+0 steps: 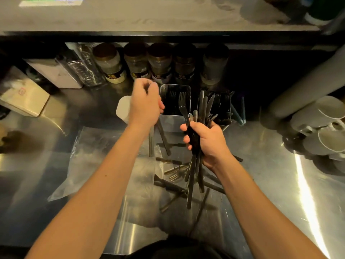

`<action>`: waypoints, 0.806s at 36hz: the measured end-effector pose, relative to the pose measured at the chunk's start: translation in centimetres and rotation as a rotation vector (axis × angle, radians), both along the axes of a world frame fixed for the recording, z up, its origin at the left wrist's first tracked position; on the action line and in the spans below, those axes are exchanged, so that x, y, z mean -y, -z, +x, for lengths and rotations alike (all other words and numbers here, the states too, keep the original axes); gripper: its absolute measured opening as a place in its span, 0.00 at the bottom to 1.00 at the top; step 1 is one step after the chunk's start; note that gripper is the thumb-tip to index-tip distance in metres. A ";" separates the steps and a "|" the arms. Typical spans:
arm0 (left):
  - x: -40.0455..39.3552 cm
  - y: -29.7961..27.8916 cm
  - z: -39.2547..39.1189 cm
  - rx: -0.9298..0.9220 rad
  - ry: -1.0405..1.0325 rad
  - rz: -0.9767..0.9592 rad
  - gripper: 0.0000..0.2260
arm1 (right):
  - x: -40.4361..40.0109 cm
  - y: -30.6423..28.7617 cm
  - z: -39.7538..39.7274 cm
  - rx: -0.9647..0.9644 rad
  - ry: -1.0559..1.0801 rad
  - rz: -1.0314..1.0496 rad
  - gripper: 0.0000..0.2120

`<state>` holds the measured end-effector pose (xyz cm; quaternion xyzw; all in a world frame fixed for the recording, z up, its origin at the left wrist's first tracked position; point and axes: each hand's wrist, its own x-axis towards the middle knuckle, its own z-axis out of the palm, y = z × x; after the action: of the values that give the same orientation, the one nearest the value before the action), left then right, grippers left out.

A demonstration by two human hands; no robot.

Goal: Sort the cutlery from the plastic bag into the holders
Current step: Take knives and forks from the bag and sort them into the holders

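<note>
My right hand [209, 144] grips a bundle of dark cutlery [196, 113] upright, with forks and knives fanning out above and below my fist. It sits just in front of two holders: a square metal holder [189, 90] with forks inside and, to its right, a second holder [225, 109] packed with cutlery. My left hand [145, 105] hovers with curled fingers between the metal holder and a white holder [122, 107]; what it holds is hidden. Several loose pieces of cutlery [173, 172] lie on the clear plastic bag [100, 161] spread flat on the steel counter.
Several lidded jars [112, 64] line the back under a shelf [149, 15]. Stacked white cups [328, 128] stand at the right. A white box [24, 98] and a clear container [84, 71] sit at the back left.
</note>
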<state>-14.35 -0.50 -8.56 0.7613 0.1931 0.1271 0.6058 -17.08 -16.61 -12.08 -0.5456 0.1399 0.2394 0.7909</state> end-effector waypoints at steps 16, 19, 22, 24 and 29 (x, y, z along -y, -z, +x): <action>-1.5 -2.2 3.2 0.408 -0.087 -0.305 0.02 | -0.4 1.9 1.1 -0.082 0.276 -0.030 0.08; -2.5 -2.0 5.7 0.510 -0.076 -0.330 0.12 | 0.1 2.2 1.2 -0.077 0.271 -0.073 0.06; -1.9 -0.5 7.9 0.485 -0.029 -0.241 0.24 | 0.3 2.3 1.2 -0.076 0.254 -0.077 0.05; -0.9 0.7 8.7 0.457 0.005 -0.145 0.23 | 0.4 2.3 1.2 -0.069 0.242 -0.078 0.05; 0.9 5.2 9.9 0.210 0.142 0.022 0.01 | 0.9 2.1 1.3 -0.065 0.201 -0.096 0.08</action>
<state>-4.42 -1.39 -13.79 0.7621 0.0727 0.1650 0.6218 -15.77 -17.47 -14.19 -0.5580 0.2309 0.1695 0.7788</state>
